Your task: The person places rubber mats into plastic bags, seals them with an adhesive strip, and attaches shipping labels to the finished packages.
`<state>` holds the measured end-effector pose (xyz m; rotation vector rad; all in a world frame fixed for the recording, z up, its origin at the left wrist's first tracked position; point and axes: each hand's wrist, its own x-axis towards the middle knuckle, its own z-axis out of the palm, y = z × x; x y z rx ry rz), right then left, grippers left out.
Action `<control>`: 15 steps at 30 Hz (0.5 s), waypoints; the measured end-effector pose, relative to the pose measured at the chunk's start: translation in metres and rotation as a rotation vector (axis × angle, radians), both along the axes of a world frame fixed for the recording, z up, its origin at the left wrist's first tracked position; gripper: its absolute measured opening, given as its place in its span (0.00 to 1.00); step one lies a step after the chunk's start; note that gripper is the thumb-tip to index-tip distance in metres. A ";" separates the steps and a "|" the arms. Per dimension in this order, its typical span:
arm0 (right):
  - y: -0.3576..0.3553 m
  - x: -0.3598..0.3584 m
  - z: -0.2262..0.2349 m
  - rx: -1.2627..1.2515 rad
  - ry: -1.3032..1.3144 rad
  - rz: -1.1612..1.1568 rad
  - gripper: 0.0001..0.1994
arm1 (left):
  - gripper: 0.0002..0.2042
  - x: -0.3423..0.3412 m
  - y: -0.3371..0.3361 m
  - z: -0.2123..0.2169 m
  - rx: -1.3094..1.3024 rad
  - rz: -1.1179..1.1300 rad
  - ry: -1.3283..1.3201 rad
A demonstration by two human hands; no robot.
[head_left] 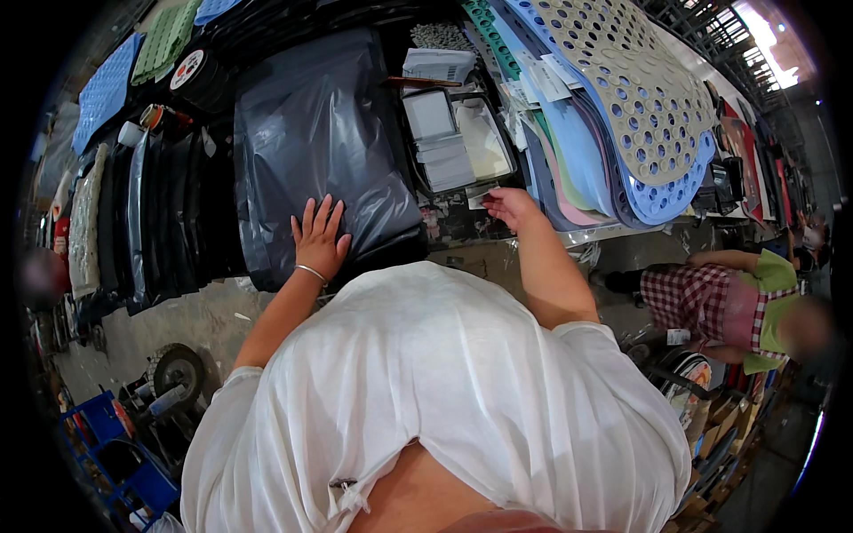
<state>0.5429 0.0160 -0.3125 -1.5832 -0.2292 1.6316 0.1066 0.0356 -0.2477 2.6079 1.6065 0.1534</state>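
My left hand lies with fingers spread on a dark sheet of glossy plastic bag, at the near edge of a stack of such bags. A thin bangle circles that wrist. Over the table's near edge, my right hand is closed, fingertips together at a small paper label. Just beyond it stands a black tray divided in two, holding stacks of white labels on one side and a pale sheet on the other.
Right of the tray, rubber bath mats in blue and beige are piled up. Folded black bundles stand at the left, with tape rolls behind. A person in a checked apron is at the right. A wheeled cart stands lower left.
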 end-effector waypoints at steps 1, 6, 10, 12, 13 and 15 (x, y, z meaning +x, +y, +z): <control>0.002 -0.002 -0.002 -0.030 -0.065 0.012 0.08 | 0.33 0.000 0.000 0.000 -0.003 0.001 -0.002; 0.016 -0.007 -0.005 -0.156 -0.217 0.023 0.04 | 0.33 0.002 0.001 0.006 -0.024 -0.011 -0.014; -0.007 -0.015 -0.006 0.127 -0.094 0.013 0.04 | 0.33 0.002 0.003 0.009 -0.028 -0.008 -0.014; -0.027 -0.052 0.034 0.018 0.068 -0.021 0.03 | 0.34 0.002 0.003 0.016 -0.029 0.031 -0.035; -0.041 -0.078 0.080 0.057 0.169 0.035 0.02 | 0.34 0.002 -0.006 0.021 -0.046 0.053 -0.041; -0.053 -0.112 0.121 0.202 0.173 0.140 0.02 | 0.33 0.021 -0.021 0.068 0.100 -0.031 -0.252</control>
